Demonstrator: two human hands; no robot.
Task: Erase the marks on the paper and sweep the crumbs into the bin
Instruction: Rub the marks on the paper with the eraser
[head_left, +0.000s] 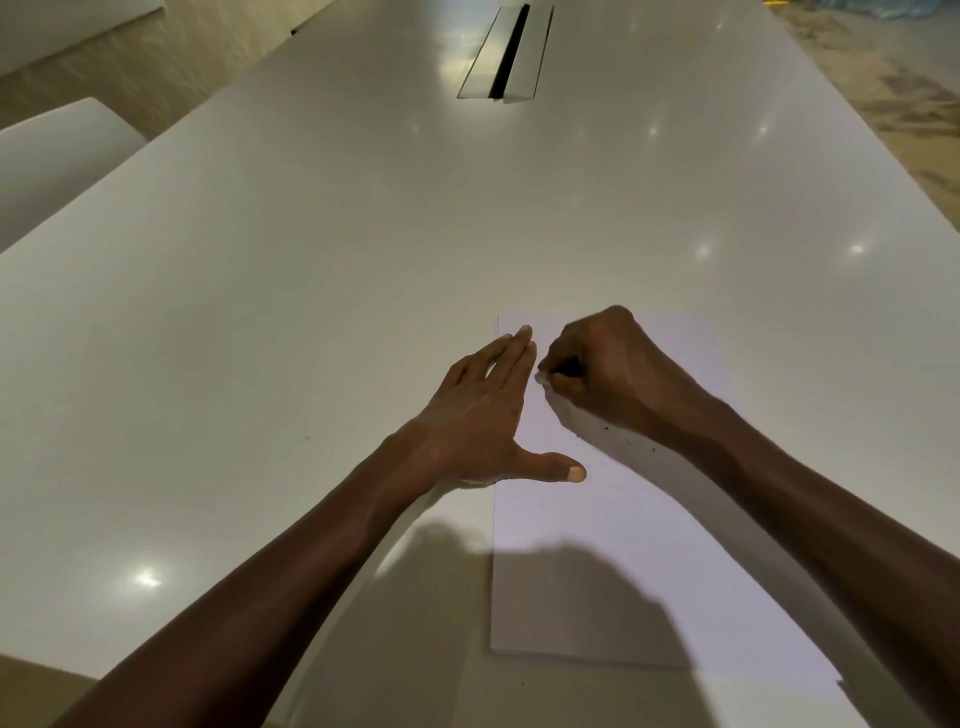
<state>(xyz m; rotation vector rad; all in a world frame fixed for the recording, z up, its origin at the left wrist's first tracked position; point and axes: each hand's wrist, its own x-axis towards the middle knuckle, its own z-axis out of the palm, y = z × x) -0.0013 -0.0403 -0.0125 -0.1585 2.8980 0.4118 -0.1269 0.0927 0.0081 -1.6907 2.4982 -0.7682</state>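
A white sheet of paper (587, 525) lies on the white table (311, 260), near its front edge. My left hand (483, 415) rests flat on the paper's left edge, fingers together and thumb spread, holding nothing. My right hand (608, 369) is closed in a fist over the sheet's upper part, pinching a small white eraser (542, 378) whose tip shows below the fingers and touches the paper. A few tiny dark crumbs (607, 429) lie on the sheet beside my right wrist. No marks can be made out on the paper. No bin is in view.
A cable slot with open metal flaps (506, 54) is set into the table's far middle. A white chair (52, 150) stands at the left edge. Patterned floor (909, 93) shows at the right.
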